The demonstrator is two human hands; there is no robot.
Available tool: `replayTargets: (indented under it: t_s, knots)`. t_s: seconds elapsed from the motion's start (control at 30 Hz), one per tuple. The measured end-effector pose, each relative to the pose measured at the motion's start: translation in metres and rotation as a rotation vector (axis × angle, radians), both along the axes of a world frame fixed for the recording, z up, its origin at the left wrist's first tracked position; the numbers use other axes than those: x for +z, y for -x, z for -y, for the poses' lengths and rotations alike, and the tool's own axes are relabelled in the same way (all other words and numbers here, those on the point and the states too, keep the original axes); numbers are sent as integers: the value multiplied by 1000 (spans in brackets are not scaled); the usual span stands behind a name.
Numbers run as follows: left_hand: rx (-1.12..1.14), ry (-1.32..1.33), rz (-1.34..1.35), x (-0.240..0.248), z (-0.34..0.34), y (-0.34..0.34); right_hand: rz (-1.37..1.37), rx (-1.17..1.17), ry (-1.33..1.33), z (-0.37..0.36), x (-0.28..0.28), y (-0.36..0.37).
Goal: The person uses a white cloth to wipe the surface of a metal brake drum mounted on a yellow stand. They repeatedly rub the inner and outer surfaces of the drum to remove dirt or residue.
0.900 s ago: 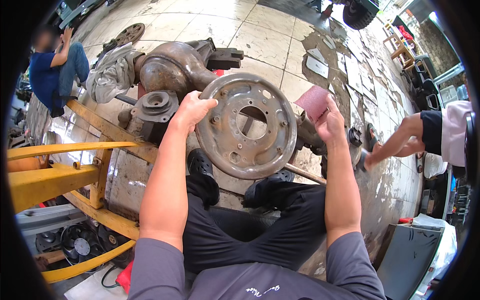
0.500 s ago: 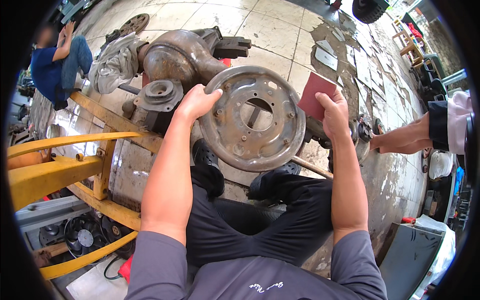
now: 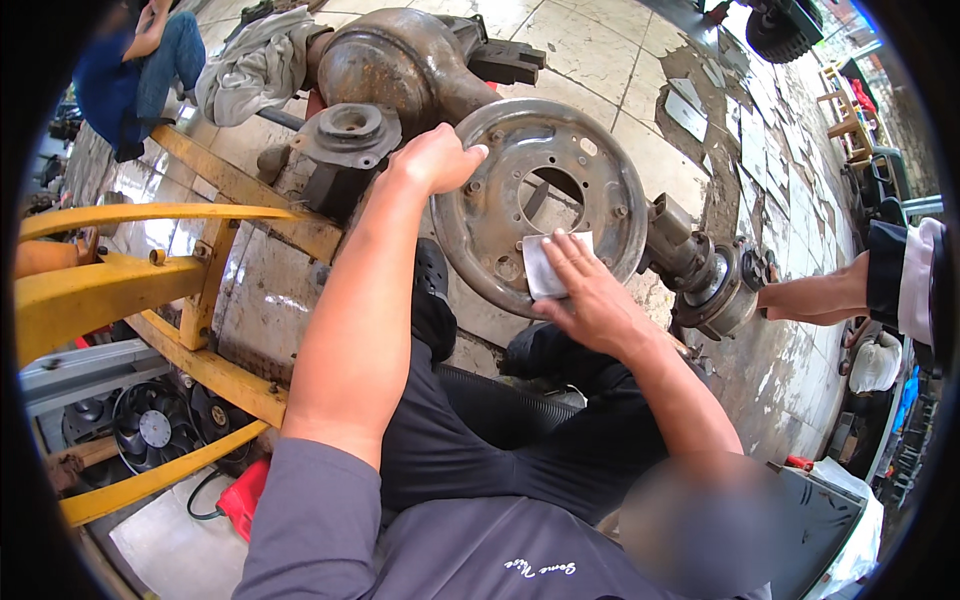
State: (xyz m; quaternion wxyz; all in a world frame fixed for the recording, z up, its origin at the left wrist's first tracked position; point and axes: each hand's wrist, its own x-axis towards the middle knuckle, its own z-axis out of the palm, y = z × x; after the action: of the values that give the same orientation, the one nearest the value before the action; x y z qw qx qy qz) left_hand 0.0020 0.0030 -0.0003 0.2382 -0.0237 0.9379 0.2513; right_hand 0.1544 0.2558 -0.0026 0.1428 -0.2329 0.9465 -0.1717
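A round, rust-stained metal brake backing plate with a large central hole and several small holes is held tilted above my knees. My left hand grips its upper left rim, thumb on the front face and fingers out of sight behind. My right hand lies with its fingers stretched flat over a sheet of sandpaper, holding it against the plate's lower face just under the central hole. The sheet's pale back faces up; its reddish grit side is turned to the metal.
Beyond the plate lies a rusty axle housing with a grey cloth beside it. A flanged metal part stands left of my hand. A yellow frame fills the left side. One person crouches far left; another's leg reaches in from the right.
My right hand has swung in from beside the plate and turned the sandpaper face down onto it. The left hand keeps its hold on the rim. The whole view has shifted slightly.
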Motion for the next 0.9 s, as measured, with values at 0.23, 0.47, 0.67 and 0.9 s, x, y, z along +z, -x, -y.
replayTargets:
  t_s: [0.23,0.47,0.67,0.9]
  knots:
    - [-44,11,-1,-5,1,-3,-65,56,-185,9,-24,-19]
    - [-36,28,-2,-7,2,-3,-106,33,-195,8,-22,-8]
    - [-54,15,2,-4,2,-2,-134,53,-138,2,-20,-3]
    - [-63,25,8,-5,4,-3,-180,112,-31,-6,-25,-1]
